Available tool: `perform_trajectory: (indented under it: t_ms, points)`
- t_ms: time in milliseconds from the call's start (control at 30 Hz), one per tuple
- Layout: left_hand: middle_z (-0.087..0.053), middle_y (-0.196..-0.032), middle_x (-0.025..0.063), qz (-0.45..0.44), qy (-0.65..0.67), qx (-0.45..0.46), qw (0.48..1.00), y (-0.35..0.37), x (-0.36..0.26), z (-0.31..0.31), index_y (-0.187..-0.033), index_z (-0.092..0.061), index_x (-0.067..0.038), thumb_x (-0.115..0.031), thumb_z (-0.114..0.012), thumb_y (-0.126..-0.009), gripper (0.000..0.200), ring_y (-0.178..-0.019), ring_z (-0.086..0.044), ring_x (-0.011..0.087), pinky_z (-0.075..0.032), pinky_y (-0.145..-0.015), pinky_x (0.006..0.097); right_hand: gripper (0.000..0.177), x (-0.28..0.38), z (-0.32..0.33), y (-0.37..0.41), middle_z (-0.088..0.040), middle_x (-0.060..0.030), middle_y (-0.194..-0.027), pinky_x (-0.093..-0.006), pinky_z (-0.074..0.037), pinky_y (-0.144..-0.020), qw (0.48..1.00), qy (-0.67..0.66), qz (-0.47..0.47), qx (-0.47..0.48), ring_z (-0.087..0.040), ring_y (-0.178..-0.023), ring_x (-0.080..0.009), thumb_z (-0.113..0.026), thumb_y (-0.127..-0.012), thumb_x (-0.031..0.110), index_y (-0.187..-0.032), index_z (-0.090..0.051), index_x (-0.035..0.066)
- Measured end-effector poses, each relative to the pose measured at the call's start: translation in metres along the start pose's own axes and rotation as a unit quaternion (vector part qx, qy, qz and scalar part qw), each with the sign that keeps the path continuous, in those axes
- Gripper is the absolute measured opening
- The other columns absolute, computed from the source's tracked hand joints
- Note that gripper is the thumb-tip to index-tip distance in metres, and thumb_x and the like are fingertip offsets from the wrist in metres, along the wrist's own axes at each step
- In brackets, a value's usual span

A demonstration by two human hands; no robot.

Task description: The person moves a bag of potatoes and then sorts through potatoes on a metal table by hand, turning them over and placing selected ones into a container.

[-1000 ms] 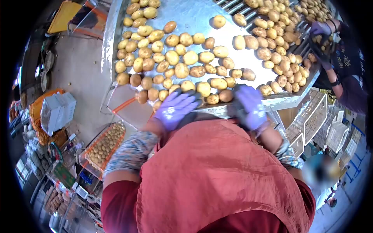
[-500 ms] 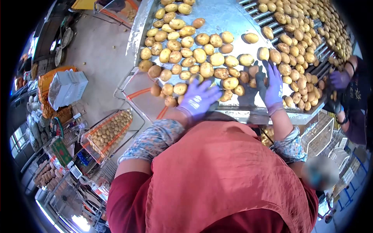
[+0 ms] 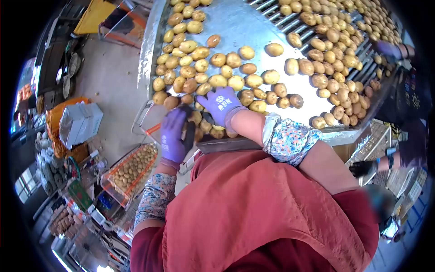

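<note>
Head view: we see potatoes (image 3: 236,83) spread over the metal table (image 3: 235,29), under and beyond the right hand (image 3: 222,105) and well off to its right. That hand reaches across leftward, back upward, its fingers over several of them. The left hand (image 3: 174,136) is just beside it at the table's near-left corner, next to more potatoes. We cannot tell whether either hand grips one, as the undersides are hidden.

We judge that a potato could roll off the near corner between the two hands, since the metal looks smooth and the potatoes are round. With the hands so close, one might also bump the other.

The right forearm covers part of the table's near edge, and we cannot make out what lies below the left hand. Glare washes out the metal right of the right hand; the farthest potatoes are cut off ahead of both.
</note>
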State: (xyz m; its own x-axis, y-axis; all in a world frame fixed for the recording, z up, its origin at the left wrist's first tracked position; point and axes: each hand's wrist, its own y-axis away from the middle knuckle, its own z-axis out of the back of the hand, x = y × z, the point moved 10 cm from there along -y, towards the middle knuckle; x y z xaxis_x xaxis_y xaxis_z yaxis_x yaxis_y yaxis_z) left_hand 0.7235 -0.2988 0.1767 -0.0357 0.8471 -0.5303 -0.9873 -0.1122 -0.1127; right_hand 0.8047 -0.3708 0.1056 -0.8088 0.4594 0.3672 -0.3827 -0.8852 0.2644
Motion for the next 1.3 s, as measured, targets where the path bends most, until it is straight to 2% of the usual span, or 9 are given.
perform_trajectory:
  t_ms: [300,433,500,567,700,833,867,1033,1300]
  points:
    - [-0.05,-0.141,0.0129,-0.1,-0.043,0.202,0.973,-0.002,-0.026,-0.1,-0.136,-0.052,-0.011,-0.033,-0.058,-0.091,0.05,-0.131,-0.041,0.044,-0.031,-0.106,0.0591,0.033,-0.087,0.055,0.132,-0.066,-0.0177,-0.091,-0.0481,-0.049,-0.07,0.96,-0.193,-0.131,-0.154,-0.065,-0.084,-0.0379,-0.059,-0.088,0.027,-0.115,-0.059,0.009]
    - [-0.053,-0.137,0.0174,-0.144,-0.101,0.166,0.97,0.012,0.008,-0.059,-0.129,-0.056,-0.005,-0.025,-0.065,-0.086,0.048,-0.124,-0.048,0.043,-0.034,-0.105,0.0541,0.03,-0.212,0.055,0.266,-0.063,-0.018,-0.09,-0.0497,-0.049,-0.074,0.795,-0.199,-0.444,-0.362,-0.063,-0.086,-0.0371,-0.062,-0.086,0.026,-0.107,-0.06,0.005]
    - [-0.05,-0.137,0.0224,-0.143,-0.115,0.11,0.977,-0.003,0.007,-0.057,-0.129,-0.056,-0.005,-0.025,-0.064,-0.086,0.048,-0.125,-0.045,0.0446,-0.034,-0.105,0.0546,0.03,-0.191,0.005,0.238,-0.06,-0.0228,-0.109,-0.0484,-0.051,-0.08,0.876,-0.086,-0.458,-0.126,-0.064,-0.095,-0.0412,-0.055,-0.088,0.017,-0.114,-0.055,0.003]
    - [-0.048,-0.137,0.0246,-0.127,-0.055,0.081,0.987,-0.046,-0.059,-0.057,-0.132,-0.053,-0.004,-0.023,-0.062,-0.088,0.049,-0.129,-0.041,0.0456,-0.032,-0.106,0.0551,0.038,-0.154,-0.014,0.21,-0.06,-0.0261,-0.109,-0.0503,-0.051,-0.083,0.839,-0.246,-0.46,-0.156,-0.062,-0.098,-0.0442,-0.059,-0.083,0.02,-0.114,-0.054,0.0]
    - [-0.049,-0.139,0.0187,-0.195,-0.099,0.19,0.957,-0.028,-0.089,-0.149,-0.134,-0.051,-0.004,-0.029,-0.057,-0.089,0.051,-0.129,-0.041,0.0416,-0.033,-0.105,0.0547,0.023,-0.078,0.001,0.154,-0.058,-0.0208,-0.101,-0.0482,-0.048,-0.085,0.941,-0.249,-0.175,-0.151,-0.059,-0.096,-0.0407,-0.061,-0.078,0.009,-0.1,-0.058,0.005]
    - [-0.052,-0.139,0.007,-0.174,-0.103,0.242,0.949,0.002,-0.046,-0.119,-0.13,-0.058,-0.021,-0.026,-0.056,-0.087,0.044,-0.13,-0.045,0.0301,-0.032,-0.107,0.0527,0.027,-0.178,0.092,0.237,-0.06,-0.0161,-0.097,-0.0455,-0.048,-0.08,0.861,-0.107,-0.189,-0.461,-0.06,-0.09,-0.0367,-0.054,-0.074,-0.001,-0.098,-0.063,0.008]
    - [-0.054,-0.137,0.0071,-0.181,-0.103,0.225,0.952,0.01,-0.026,-0.106,-0.129,-0.059,-0.02,-0.025,-0.057,-0.088,0.042,-0.128,-0.047,0.032,-0.032,-0.108,0.0523,0.031,-0.215,0.123,0.256,-0.062,-0.0149,-0.103,-0.044,-0.049,-0.082,0.845,-0.14,-0.348,-0.382,-0.061,-0.095,-0.037,-0.055,-0.075,-0.003,-0.102,-0.063,0.007]
    - [-0.054,-0.133,0.0198,-0.155,-0.06,0.113,0.98,-0.021,-0.053,-0.068,-0.126,-0.057,-0.007,-0.021,-0.066,-0.083,0.047,-0.124,-0.046,0.0436,-0.034,-0.105,0.0546,0.045,-0.242,0.102,0.227,-0.062,-0.0067,-0.115,-0.0426,-0.051,-0.08,0.856,0.233,-0.381,-0.259,-0.059,-0.104,-0.0323,-0.064,-0.077,0.014,-0.121,-0.059,0.02]
    - [-0.057,-0.132,0.0119,-0.196,0.024,0.242,0.95,-0.003,-0.092,-0.136,-0.125,-0.06,-0.012,-0.022,-0.054,-0.09,0.037,-0.128,-0.048,0.0358,-0.035,-0.107,0.0509,0.045,-0.142,0.034,0.147,-0.055,-0.0129,-0.12,-0.0486,-0.053,-0.077,0.963,-0.046,-0.243,-0.108,-0.063,-0.098,-0.0332,-0.064,-0.082,0.022,-0.126,-0.056,0.023]
